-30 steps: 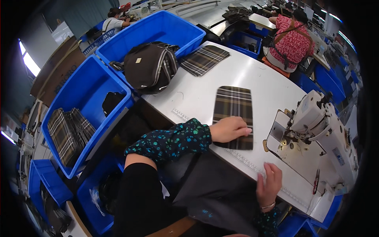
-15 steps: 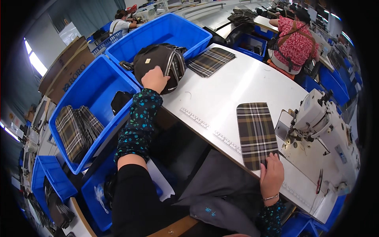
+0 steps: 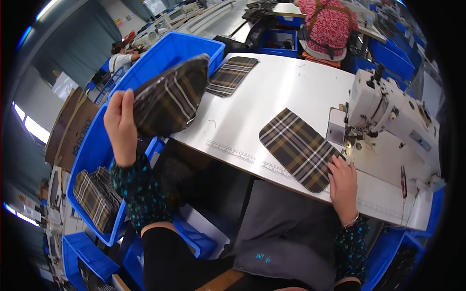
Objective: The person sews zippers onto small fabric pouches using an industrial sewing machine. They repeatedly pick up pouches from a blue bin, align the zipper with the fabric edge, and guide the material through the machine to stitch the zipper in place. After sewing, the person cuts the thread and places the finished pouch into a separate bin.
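Observation:
My left hand point(image 3: 121, 128) is closed on the side of a dark plaid fabric pouch point(image 3: 172, 97), lifted above the table's left edge. The pouch bulges, with pale stripes and what looks like a zipper along its upper edge; my thumb shows, while the other fingers are partly hidden. On the white tabletop lies a flat plaid fabric panel point(image 3: 298, 148) with rounded corners, turned at a slant. My right hand point(image 3: 343, 184) rests with its fingers stretched over the panel's right corner, just in front of the sewing machine point(image 3: 388, 106).
Another plaid panel point(image 3: 233, 75) lies at the table's far left. Blue bins point(image 3: 189, 46) stand along the left side, one with stacked plaid pieces point(image 3: 92, 199). Tweezers or snips point(image 3: 403, 182) lie right of my right hand. A person in red point(image 3: 327, 29) sits beyond the table.
My left hand has raised the pouch off the table edge, turning its plaid side into view. My right hand has swung the panel round to a slant. The whole view has shifted.

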Demonstrator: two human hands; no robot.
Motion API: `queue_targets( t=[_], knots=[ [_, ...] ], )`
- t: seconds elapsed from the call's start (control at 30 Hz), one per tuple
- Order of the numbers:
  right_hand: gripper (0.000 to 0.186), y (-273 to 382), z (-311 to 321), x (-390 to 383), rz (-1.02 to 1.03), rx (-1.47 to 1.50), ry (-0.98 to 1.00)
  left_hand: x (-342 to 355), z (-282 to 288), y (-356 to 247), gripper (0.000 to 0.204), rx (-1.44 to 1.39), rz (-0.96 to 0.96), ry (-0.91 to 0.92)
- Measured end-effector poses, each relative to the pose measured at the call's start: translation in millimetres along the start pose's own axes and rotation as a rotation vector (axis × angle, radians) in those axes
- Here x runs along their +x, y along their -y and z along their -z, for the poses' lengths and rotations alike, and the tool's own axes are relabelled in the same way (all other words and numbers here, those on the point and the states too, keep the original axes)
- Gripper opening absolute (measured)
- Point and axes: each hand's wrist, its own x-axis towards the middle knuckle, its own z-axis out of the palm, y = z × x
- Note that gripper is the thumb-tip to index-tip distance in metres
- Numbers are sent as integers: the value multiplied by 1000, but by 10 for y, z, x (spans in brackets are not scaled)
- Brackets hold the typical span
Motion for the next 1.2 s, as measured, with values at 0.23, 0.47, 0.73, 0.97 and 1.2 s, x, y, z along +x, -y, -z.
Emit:
queue_targets(
  t=[0.23,0.47,0.73,0.97,1.2],
  knots=[
    [28,706,489,225,-156,975,103,-752,-160,-643,28,-403,316,551],
    [14,667,711,-47,-302,1384,367,-1054,-606,-363,38,-480,404,1015],
    [22,815,616,-84,-212,1205,646,-1834,-1508,-735,33,-1066,683,1973],
    [20,625,786,-166,-41,1184,499,-1658,-1569,-859,22,-1040,403,1985],
    [11,2,1394,-142,-132,1226,186,-752,-1111,-73,31,-743,124,1551]
  ],
)
